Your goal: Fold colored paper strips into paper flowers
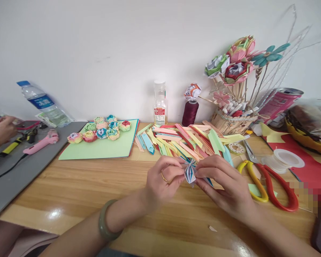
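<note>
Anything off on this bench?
No spill or damage visible. A small paper scrap lies apart from the pile of strips, on the near side of the table. The water bottle looks tilted, though that may be lens distortion.

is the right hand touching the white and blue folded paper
Touching: in the head view, the right hand meets the folded paper at its edge, with no gap between.

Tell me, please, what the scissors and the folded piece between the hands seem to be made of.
Scissors: grey blades with a metallic sheen, likely metal; smooth, glossy handles, probably plastic. Folded piece: apparently matte paper, judging by its crisp creases.
</note>
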### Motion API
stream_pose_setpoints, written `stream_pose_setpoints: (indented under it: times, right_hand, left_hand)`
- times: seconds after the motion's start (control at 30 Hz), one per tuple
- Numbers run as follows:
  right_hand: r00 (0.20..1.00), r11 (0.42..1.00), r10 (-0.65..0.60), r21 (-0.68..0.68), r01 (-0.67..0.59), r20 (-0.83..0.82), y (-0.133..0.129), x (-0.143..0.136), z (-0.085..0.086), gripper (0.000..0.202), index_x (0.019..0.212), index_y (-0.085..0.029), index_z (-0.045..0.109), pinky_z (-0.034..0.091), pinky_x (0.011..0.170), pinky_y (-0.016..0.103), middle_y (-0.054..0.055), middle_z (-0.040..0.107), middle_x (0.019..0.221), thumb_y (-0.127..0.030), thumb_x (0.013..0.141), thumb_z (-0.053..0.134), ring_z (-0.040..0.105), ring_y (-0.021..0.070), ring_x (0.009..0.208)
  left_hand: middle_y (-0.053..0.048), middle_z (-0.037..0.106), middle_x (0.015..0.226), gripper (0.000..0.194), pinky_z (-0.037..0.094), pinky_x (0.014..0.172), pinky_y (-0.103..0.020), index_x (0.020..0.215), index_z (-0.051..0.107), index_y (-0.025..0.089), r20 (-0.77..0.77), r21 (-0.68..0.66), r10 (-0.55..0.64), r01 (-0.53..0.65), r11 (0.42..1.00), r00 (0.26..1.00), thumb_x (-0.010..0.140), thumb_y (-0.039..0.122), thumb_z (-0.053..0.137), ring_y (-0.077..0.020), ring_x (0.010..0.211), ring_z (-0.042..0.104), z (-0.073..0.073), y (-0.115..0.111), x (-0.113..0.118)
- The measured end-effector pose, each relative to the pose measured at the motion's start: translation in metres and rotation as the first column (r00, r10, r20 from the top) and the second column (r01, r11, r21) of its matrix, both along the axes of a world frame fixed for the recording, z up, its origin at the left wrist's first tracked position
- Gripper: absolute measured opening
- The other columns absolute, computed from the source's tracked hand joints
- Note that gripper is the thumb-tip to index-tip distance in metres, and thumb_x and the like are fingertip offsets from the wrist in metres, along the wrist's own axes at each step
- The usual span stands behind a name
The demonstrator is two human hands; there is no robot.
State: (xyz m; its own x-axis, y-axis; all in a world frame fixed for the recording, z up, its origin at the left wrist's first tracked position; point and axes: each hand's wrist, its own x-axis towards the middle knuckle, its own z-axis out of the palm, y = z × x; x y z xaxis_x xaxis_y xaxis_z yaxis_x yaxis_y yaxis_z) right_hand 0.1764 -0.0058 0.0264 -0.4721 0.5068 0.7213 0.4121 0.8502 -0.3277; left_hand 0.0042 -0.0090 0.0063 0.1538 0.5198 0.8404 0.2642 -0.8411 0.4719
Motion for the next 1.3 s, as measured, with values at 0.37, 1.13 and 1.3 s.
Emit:
stream_pose_setpoints:
  times: [0.37, 1.13, 1.3]
  right_hand:
    - [0.998, 0.989, 0.015, -0.143, -0.025, -0.065, -0.0015, -0.0017, -0.003, 0.019, 0.09, -0.021, 0.051, 0.05, 0.062, 0.028, 0.004, 0.06, 0.077, -0.014, 0.076, 0.062, 0.058, 0.016, 0.072]
    - [0.997, 0.999, 0.018, -0.025, -0.02, -0.078, -0.0033, -0.0008, -0.0073, 0.02, 0.092, -0.021, 0.052, 0.051, 0.06, 0.027, 0.004, 0.061, 0.076, -0.009, 0.077, 0.059, 0.059, 0.0154, 0.071]
    - [0.997, 0.999, -0.017, 0.039, 0.02, -0.078, -0.0042, -0.0006, -0.0073, 0.02, 0.091, -0.02, 0.051, 0.052, 0.059, 0.027, 0.005, 0.061, 0.075, -0.009, 0.076, 0.059, 0.061, 0.0153, 0.07]
  left_hand:
    - [-0.004, 0.061, 0.077, 0.014, 0.052, 0.063, -0.024, 0.082, 0.052, 0.019, -0.06, -0.004, -0.032, 0.032, 0.999, 0.998, 0.075, 0.009, 0.058, -0.0132, 0.073, 0.062, 0.0018, 0.0022, -0.0022]
    - [-0.006, 0.062, 0.081, 0.012, 0.052, 0.064, -0.023, 0.082, 0.051, 0.017, -0.126, 0.054, -0.11, 0.118, 0.992, 0.986, 0.077, 0.006, 0.052, -0.0116, 0.073, 0.061, -0.0004, 0.0057, -0.0047]
    - [-0.005, 0.063, 0.082, 0.014, 0.052, 0.067, -0.021, 0.087, 0.052, 0.018, -0.099, 0.054, -0.112, 0.118, 0.992, 0.989, 0.077, 0.008, 0.053, -0.0104, 0.074, 0.062, 0.0002, 0.0048, -0.0042]
